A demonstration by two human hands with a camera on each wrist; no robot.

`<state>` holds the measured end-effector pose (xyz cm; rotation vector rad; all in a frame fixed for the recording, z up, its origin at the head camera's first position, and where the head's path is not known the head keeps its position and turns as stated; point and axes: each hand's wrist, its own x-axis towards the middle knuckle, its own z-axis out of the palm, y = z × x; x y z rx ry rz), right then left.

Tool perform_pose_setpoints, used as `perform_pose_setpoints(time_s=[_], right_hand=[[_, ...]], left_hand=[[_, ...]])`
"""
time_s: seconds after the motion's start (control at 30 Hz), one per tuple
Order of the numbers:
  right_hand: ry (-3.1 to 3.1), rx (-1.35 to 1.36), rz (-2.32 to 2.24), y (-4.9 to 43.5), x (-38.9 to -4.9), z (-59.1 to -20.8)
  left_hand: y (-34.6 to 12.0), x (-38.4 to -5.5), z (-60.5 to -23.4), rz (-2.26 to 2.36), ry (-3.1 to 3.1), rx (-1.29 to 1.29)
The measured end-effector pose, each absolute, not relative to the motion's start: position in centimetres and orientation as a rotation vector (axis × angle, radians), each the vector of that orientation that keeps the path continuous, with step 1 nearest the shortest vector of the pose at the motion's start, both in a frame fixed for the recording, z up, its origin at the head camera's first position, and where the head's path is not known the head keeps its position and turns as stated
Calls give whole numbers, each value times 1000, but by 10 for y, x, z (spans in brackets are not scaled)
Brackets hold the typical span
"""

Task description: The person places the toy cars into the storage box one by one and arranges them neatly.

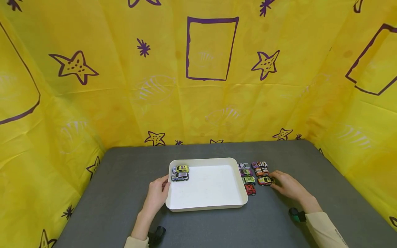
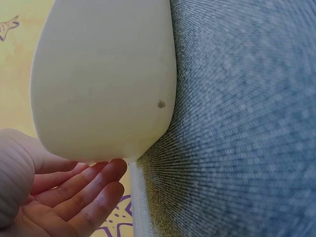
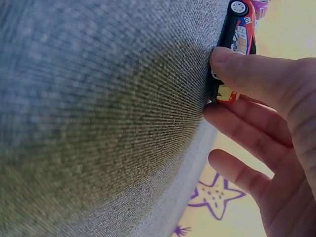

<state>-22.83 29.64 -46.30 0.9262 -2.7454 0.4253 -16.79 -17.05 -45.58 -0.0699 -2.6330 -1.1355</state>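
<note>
A white tray (image 1: 207,193) lies on the dark table, a yellow toy car (image 1: 181,168) and a silver toy car (image 1: 180,176) side by side in its far left corner. My left hand (image 1: 157,194) holds the tray's left edge; the left wrist view shows its fingers (image 2: 106,170) against the tray wall (image 2: 103,89). Right of the tray, my right hand (image 1: 288,186) pinches a red, yellow and black toy car (image 1: 265,181) between thumb and fingers. In the right wrist view this car (image 3: 242,34) sits at the table surface, its rear partly hidden by the thumb.
Along the tray's right side stand a silver car (image 1: 244,166), a purple-green car (image 1: 246,173), a green car (image 1: 249,180) and a red car (image 1: 250,189). Beyond the pinched car are an orange-white car (image 1: 261,172) and a purple car (image 1: 259,165). Yellow cloth (image 1: 198,113) surrounds the table.
</note>
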Motion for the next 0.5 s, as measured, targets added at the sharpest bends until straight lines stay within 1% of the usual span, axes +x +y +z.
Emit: perform_pose_setpoints(time_s=[0.5], right_hand=[[-2641,1003,419,297,-229,-466]], left_hand=[[-171,-168,-456,-1147,-2629,-72]])
